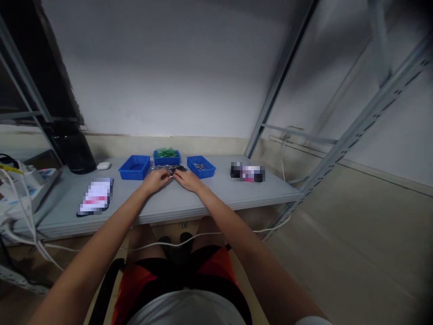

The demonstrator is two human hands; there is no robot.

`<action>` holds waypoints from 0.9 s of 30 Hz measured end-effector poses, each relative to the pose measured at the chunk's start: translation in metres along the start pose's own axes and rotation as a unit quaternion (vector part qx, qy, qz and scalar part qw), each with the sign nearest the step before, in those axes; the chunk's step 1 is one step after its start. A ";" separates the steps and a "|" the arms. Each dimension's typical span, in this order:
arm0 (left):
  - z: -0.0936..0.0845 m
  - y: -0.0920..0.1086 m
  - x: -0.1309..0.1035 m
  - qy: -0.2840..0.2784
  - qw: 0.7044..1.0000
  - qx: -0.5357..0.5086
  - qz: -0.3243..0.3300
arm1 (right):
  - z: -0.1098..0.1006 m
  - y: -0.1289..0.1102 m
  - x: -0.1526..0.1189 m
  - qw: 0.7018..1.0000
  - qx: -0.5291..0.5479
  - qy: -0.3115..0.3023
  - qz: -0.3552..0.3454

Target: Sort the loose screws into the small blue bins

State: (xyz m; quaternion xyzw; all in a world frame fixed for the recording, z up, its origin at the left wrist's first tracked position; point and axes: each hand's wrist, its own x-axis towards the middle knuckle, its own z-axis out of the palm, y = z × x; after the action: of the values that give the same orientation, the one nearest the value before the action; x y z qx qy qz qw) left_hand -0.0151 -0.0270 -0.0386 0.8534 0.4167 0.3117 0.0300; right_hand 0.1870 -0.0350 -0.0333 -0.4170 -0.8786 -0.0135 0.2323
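Observation:
My left hand (pixel 156 181) and my right hand (pixel 188 180) meet at the middle of the grey table, fingertips close together. The fingers of both are closed in a pinch around something thin and small, too small to name. Just behind them lies a pile of small silvery metal pieces (pixel 158 167), with small black pieces (pixel 180 168) on its right side. A blue tray (pixel 207 174) to the right holds some small shiny pieces. The blue tray (pixel 167 160) at the back holds green pieces (pixel 165 152). On the left, another blue tray (pixel 134 176) shows its bare floor.
A phone (pixel 96 197) and a white earbud case (pixel 103 165) lie to the left, near a black bottle (pixel 73 146) and a power strip (pixel 35 192). A blurred-out object (pixel 248 172) rests at right. Metal shelf posts (pixel 282 74) frame the table (pixel 219 194); a white cable (pixel 199 235) hangs in front.

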 end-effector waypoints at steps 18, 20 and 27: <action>0.001 0.001 -0.002 -0.011 0.999 -0.043 0.006 | 0.005 0.003 0.000 0.999 0.029 -0.016 -0.009; 0.000 0.002 -0.003 -0.006 0.999 -0.045 -0.012 | 0.004 0.002 -0.001 0.999 0.029 -0.012 -0.010; -0.002 0.002 -0.003 0.002 0.999 -0.018 -0.032 | 0.000 -0.001 -0.001 1.000 0.020 0.011 -0.016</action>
State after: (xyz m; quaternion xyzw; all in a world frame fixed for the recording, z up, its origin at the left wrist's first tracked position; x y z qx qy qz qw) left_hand -0.0160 -0.0309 -0.0374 0.8384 0.4383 0.3195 0.0542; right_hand 0.1872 -0.0364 -0.0337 -0.3984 -0.8826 -0.0044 0.2497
